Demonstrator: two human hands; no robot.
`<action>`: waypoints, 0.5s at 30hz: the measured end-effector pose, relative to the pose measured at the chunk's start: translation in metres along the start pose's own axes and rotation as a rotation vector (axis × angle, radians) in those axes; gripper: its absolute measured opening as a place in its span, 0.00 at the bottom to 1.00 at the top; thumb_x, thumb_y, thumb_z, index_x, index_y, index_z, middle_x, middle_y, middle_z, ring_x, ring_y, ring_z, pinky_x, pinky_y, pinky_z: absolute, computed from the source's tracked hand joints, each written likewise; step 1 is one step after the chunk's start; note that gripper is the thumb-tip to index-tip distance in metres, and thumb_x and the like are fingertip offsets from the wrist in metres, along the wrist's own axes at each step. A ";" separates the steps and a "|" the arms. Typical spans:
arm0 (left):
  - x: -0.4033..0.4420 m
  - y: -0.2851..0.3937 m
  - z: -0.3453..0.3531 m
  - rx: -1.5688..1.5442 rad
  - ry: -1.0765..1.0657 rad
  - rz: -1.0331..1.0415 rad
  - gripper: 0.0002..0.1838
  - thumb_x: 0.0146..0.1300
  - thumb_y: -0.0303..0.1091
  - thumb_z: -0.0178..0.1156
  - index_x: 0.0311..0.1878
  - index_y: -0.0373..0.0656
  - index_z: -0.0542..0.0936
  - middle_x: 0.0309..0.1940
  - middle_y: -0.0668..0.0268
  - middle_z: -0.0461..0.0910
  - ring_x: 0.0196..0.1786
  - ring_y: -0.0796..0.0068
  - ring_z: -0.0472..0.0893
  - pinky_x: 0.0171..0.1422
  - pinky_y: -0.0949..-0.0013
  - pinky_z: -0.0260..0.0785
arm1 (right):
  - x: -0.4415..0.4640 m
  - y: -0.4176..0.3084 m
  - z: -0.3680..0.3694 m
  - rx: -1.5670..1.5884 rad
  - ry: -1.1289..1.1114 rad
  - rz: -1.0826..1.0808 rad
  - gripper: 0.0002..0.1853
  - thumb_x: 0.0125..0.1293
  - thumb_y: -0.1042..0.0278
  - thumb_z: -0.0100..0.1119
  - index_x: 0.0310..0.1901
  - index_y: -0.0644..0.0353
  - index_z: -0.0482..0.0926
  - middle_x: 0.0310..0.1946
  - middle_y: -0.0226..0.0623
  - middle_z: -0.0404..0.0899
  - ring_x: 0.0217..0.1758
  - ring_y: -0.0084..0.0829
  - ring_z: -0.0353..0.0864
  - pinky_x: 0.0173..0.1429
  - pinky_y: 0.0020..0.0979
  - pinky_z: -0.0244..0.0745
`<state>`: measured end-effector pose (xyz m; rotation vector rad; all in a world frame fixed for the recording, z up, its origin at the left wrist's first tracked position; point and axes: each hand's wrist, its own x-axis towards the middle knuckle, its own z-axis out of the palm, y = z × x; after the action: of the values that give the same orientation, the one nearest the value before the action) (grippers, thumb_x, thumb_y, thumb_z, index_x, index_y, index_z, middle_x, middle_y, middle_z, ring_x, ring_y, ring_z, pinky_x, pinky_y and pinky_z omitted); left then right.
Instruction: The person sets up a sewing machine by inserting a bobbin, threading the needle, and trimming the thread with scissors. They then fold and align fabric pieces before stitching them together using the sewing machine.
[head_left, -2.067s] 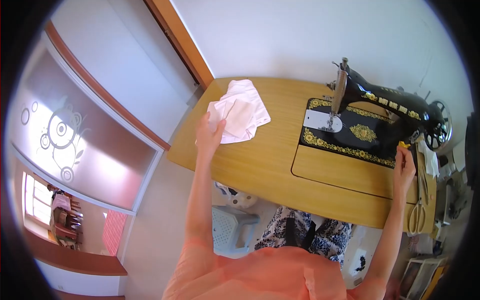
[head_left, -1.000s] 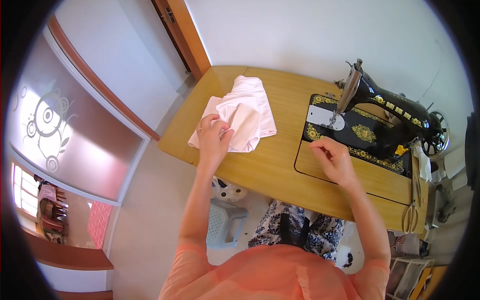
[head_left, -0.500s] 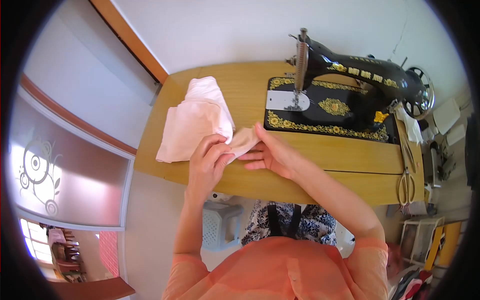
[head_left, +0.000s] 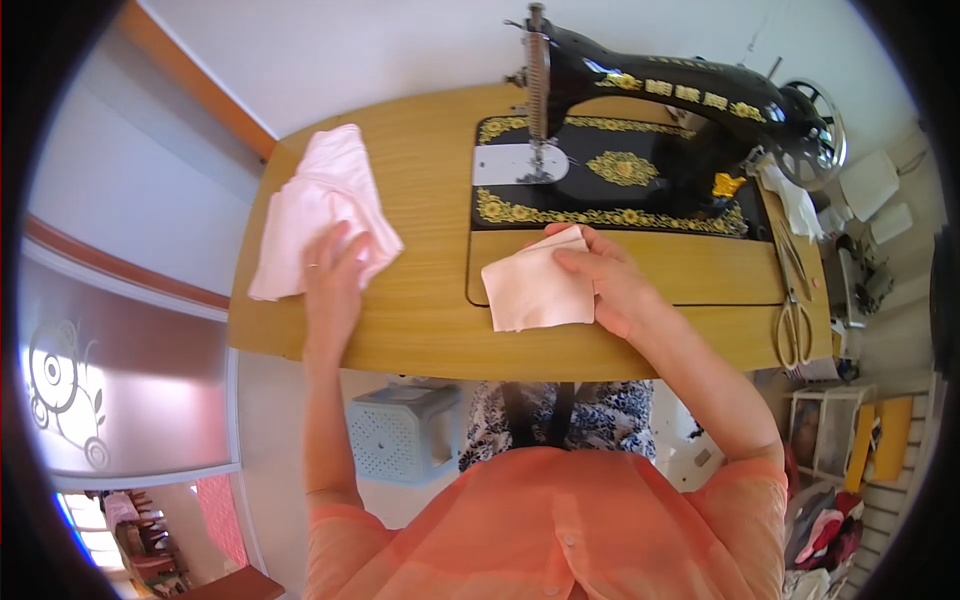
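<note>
Fabric piece (head_left: 535, 293) is in front of the sewing machine (head_left: 680, 88), pinched in your right hand (head_left: 622, 290); support its layers evenly. Your left hand (head_left: 335, 280), half-curled, overlies pink cloth (head_left: 325, 205) left of the machine; its grip is unclear.

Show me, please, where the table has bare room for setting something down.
Widest: the table between the pink pile and the machine. Smaller: between the right hand and the scissors. Crowded: right end, with scissors and white scrap.

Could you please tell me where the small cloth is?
In the head view, the small cloth is in the right hand, right of the larger cloth and in front of the sewing machine.
</note>
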<state>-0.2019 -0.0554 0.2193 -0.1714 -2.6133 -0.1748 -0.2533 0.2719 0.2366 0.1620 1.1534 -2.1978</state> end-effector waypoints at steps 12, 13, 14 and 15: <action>0.009 0.168 -0.005 -0.633 0.100 0.337 0.27 0.37 0.30 0.75 0.47 0.45 0.81 0.50 0.65 0.77 0.52 0.63 0.77 0.60 0.53 0.69 | -0.020 -0.006 -0.027 0.198 0.020 -0.026 0.17 0.76 0.61 0.36 0.57 0.60 0.69 0.53 0.43 0.74 0.57 0.38 0.76 0.61 0.43 0.74; 0.011 0.174 -0.001 -0.654 0.100 0.358 0.27 0.37 0.31 0.75 0.47 0.46 0.81 0.50 0.65 0.77 0.52 0.64 0.78 0.60 0.53 0.68 | -0.021 -0.006 -0.024 0.211 0.018 -0.017 0.18 0.77 0.59 0.35 0.58 0.60 0.68 0.55 0.44 0.74 0.58 0.39 0.75 0.63 0.43 0.72; 0.013 0.178 0.000 -0.633 0.091 0.385 0.27 0.36 0.30 0.75 0.46 0.45 0.82 0.50 0.65 0.77 0.51 0.63 0.78 0.61 0.53 0.68 | -0.022 -0.005 -0.021 0.226 0.016 -0.009 0.20 0.77 0.57 0.33 0.59 0.59 0.68 0.56 0.45 0.73 0.60 0.39 0.74 0.65 0.43 0.70; 0.015 0.182 0.001 -0.612 0.081 0.413 0.27 0.36 0.29 0.75 0.46 0.45 0.82 0.49 0.65 0.78 0.51 0.63 0.78 0.62 0.53 0.68 | -0.024 -0.005 -0.019 0.242 0.012 -0.015 0.19 0.77 0.58 0.34 0.57 0.60 0.69 0.54 0.45 0.74 0.58 0.39 0.75 0.64 0.43 0.71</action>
<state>-0.1868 0.1251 0.2428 -0.8801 -2.3034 -0.8046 -0.2412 0.3001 0.2383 0.2703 0.8939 -2.3477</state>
